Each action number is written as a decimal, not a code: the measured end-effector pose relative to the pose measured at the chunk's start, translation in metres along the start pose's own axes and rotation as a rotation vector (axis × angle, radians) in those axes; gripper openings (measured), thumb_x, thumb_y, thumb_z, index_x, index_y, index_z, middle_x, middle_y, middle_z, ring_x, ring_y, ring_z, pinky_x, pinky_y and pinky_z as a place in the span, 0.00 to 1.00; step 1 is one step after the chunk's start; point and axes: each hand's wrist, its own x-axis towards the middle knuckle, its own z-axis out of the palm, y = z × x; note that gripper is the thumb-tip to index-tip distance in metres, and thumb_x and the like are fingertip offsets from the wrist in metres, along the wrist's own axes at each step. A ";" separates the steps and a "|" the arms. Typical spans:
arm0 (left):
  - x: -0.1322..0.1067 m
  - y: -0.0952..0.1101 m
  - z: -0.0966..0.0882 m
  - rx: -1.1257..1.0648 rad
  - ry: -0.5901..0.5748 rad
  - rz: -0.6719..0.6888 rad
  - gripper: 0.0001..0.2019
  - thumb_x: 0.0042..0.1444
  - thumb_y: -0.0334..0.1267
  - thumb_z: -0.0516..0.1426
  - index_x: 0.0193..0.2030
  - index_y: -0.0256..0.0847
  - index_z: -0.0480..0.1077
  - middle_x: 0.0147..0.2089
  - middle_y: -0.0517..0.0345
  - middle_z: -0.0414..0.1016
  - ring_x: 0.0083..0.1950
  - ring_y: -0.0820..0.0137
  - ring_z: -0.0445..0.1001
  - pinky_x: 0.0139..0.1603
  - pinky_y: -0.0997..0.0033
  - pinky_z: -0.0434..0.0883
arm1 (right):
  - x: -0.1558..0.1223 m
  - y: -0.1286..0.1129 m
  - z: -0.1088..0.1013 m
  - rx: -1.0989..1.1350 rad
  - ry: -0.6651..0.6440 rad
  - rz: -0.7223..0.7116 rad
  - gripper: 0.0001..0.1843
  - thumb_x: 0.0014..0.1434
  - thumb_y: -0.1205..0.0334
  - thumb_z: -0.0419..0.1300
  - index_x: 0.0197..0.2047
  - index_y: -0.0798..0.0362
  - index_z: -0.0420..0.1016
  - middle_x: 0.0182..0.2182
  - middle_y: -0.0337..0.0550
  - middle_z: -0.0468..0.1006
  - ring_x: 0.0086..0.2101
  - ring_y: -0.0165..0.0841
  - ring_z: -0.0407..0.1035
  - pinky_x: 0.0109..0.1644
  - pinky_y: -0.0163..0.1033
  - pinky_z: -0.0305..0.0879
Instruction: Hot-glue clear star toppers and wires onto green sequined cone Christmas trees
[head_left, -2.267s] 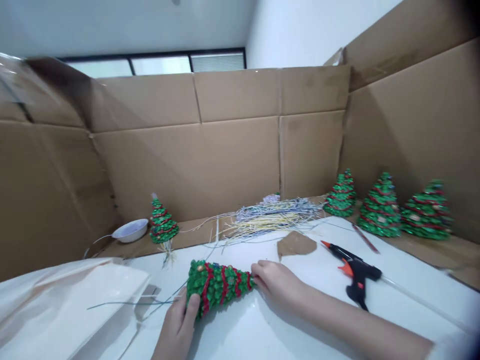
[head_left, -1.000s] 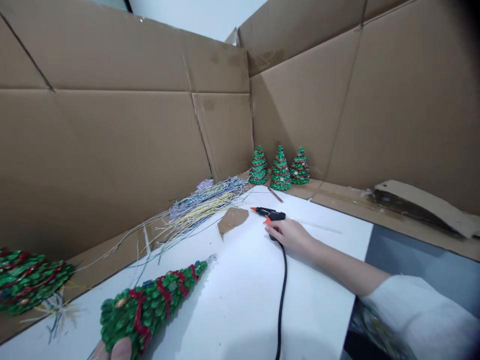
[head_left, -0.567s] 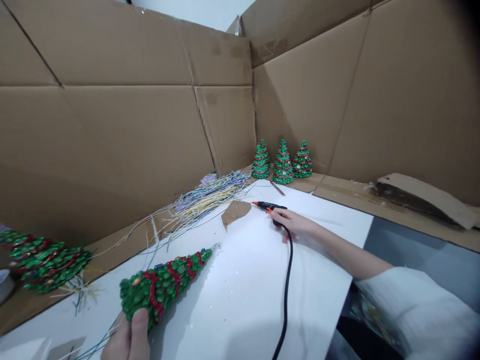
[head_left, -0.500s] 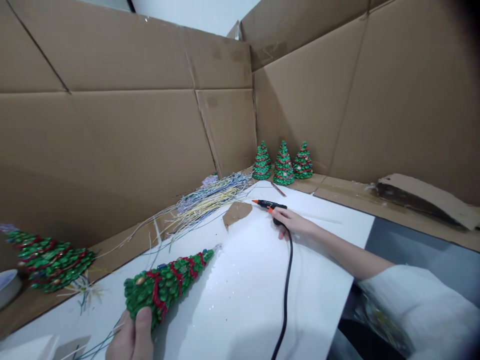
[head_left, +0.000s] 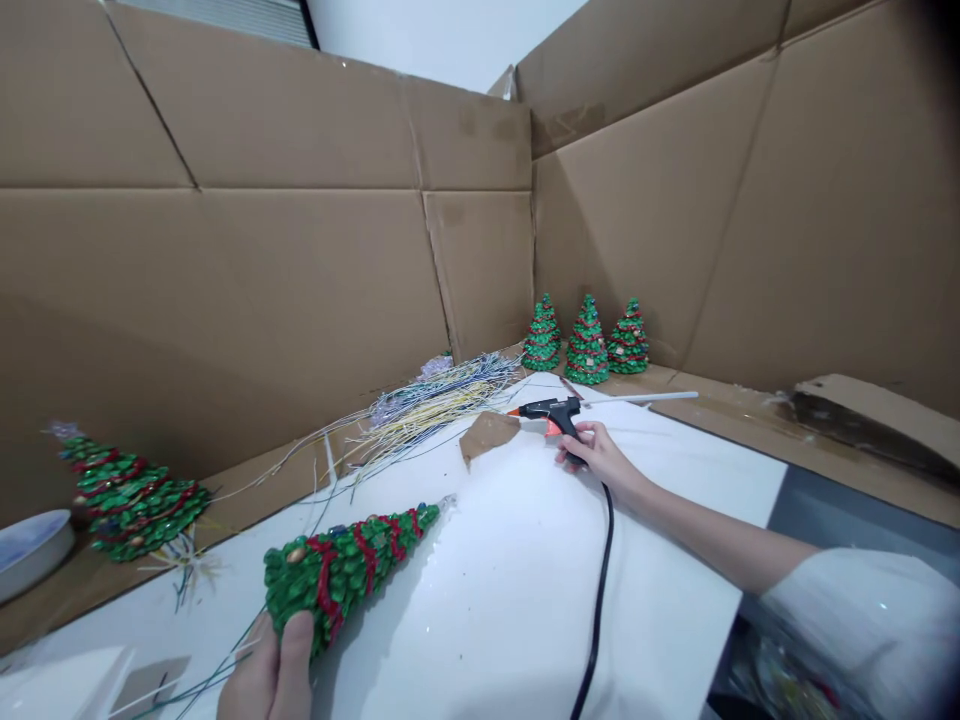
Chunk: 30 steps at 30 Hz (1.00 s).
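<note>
My left hand [head_left: 274, 668] grips the wide base end of a small decorated Christmas tree [head_left: 352, 565], green with red garland and coloured baubles. The tree is tilted on its side, its clear tip pointing up and right. Thin green and white wires [head_left: 202, 682] run beside that hand at the lower left. In my right hand [head_left: 600, 455] is the handle of a black glue gun [head_left: 556, 412] with an orange nozzle and trigger. A pale glue stick [head_left: 649, 397] sticks out of its back, and its nozzle is at the edge of a brown cardboard scrap [head_left: 489, 437].
Three small trees [head_left: 587, 345] stand in the far corner, by a heap of coloured wires [head_left: 442, 400]. Another tree [head_left: 135, 500] leans at the left, near a round white dish-like object [head_left: 34, 555]. Cardboard walls [head_left: 300, 270] enclose the white table [head_left: 517, 580]. The black cord [head_left: 600, 600] crosses it.
My right hand has turned the glue gun, so its body and glue stick now show from the side. The view has shifted a little; my left hand still grips the tree.
</note>
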 end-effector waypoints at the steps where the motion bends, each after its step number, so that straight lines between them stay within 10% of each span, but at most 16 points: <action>1: -0.001 0.000 0.000 0.004 0.011 0.004 0.29 0.47 0.62 0.43 0.36 0.38 0.69 0.44 0.40 0.76 0.53 0.49 0.70 0.54 0.52 0.65 | -0.001 -0.002 0.001 0.006 -0.012 0.009 0.31 0.42 0.44 0.66 0.37 0.48 0.50 0.30 0.36 0.73 0.27 0.30 0.71 0.27 0.34 0.65; 7: -0.003 0.004 -0.004 0.029 -0.024 0.085 0.24 0.53 0.57 0.42 0.36 0.40 0.68 0.39 0.46 0.77 0.47 0.54 0.74 0.46 0.58 0.70 | -0.006 -0.010 -0.001 -0.037 -0.151 0.056 0.24 0.47 0.47 0.64 0.40 0.54 0.64 0.31 0.43 0.74 0.31 0.30 0.70 0.30 0.34 0.64; 19: -0.016 0.026 -0.007 0.030 -0.022 0.213 0.20 0.56 0.54 0.43 0.29 0.41 0.65 0.29 0.53 0.71 0.35 0.61 0.72 0.36 0.64 0.69 | -0.010 0.000 0.004 0.024 -0.304 0.085 0.25 0.49 0.53 0.64 0.45 0.50 0.55 0.24 0.32 0.71 0.25 0.27 0.66 0.33 0.37 0.62; 30: -0.016 0.025 -0.006 0.050 -0.054 0.290 0.21 0.59 0.51 0.42 0.41 0.38 0.69 0.39 0.48 0.73 0.41 0.61 0.71 0.44 0.65 0.68 | -0.005 -0.030 0.072 -0.151 -0.667 -0.045 0.19 0.54 0.45 0.57 0.32 0.56 0.65 0.16 0.32 0.64 0.19 0.26 0.59 0.26 0.34 0.54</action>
